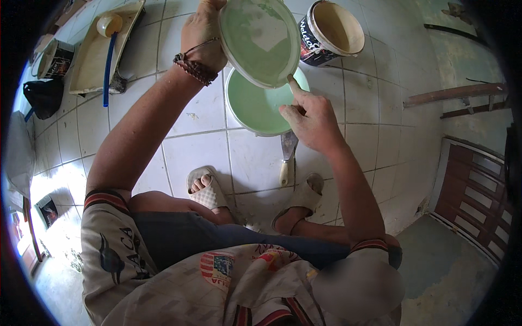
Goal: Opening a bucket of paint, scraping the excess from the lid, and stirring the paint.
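Observation:
At the top, my left hand grips a round lid smeared with pale green, tilted over an open bucket of pale green paint; its fingertips run out of view. My right hand has its index finger stretched up against the lid's lower rim, with the thumb apart and the other fingers bent. The lid hides the back of the bucket. A putty knife with a pale handle lies on the tiles at the bucket's near side, its blade tip against it.
An open bucket stands behind at right. At left are a paint tray with a blue-handled tool, another bucket and a black bag. My sandalled feet rest on the tiled floor. Brown wooden pieces are along the right wall.

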Action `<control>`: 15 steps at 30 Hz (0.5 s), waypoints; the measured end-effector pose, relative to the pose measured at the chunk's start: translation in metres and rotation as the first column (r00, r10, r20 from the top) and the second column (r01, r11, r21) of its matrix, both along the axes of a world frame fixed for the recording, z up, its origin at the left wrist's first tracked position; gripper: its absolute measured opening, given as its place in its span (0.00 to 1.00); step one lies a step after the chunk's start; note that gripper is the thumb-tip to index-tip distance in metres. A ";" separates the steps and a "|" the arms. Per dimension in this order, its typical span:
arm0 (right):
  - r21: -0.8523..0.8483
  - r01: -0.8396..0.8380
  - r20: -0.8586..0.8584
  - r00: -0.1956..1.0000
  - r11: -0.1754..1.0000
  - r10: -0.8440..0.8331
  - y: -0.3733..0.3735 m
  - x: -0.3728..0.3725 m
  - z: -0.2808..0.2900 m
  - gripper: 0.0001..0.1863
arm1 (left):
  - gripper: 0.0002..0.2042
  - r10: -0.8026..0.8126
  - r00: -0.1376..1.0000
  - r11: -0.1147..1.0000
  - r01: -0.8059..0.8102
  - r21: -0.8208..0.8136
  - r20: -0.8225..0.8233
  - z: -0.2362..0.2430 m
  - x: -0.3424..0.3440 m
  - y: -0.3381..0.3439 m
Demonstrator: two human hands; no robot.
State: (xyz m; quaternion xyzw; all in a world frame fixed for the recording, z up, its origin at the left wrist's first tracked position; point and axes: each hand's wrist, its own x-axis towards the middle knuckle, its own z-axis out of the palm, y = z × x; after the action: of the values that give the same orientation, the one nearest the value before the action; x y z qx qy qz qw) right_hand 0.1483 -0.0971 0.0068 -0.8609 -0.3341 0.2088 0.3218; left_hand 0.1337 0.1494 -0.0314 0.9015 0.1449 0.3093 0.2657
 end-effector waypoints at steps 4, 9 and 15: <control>0.097 0.088 -0.174 0.982 0.991 -0.071 0.008 -0.013 -0.001 0.30 | 0.14 -0.100 0.988 0.987 0.083 0.141 0.120 0.000 0.000 -0.004; 0.205 0.252 -0.596 0.799 0.946 -0.084 0.007 -0.011 0.002 0.28 | 0.14 -0.108 0.974 0.821 0.200 -0.535 0.198 -0.014 0.004 -0.006; -0.014 0.085 -0.518 0.852 0.996 -0.080 -0.050 0.033 -0.002 0.34 | 0.15 -0.025 0.947 0.568 0.277 -0.775 0.320 -0.001 0.017 -0.007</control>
State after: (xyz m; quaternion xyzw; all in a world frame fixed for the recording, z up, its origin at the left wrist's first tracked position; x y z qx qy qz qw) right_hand 0.1817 -0.1469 0.0051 -0.7852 -0.1991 0.4170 0.4122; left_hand 0.1510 0.1420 -0.0329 0.6368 0.1536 0.3059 0.6909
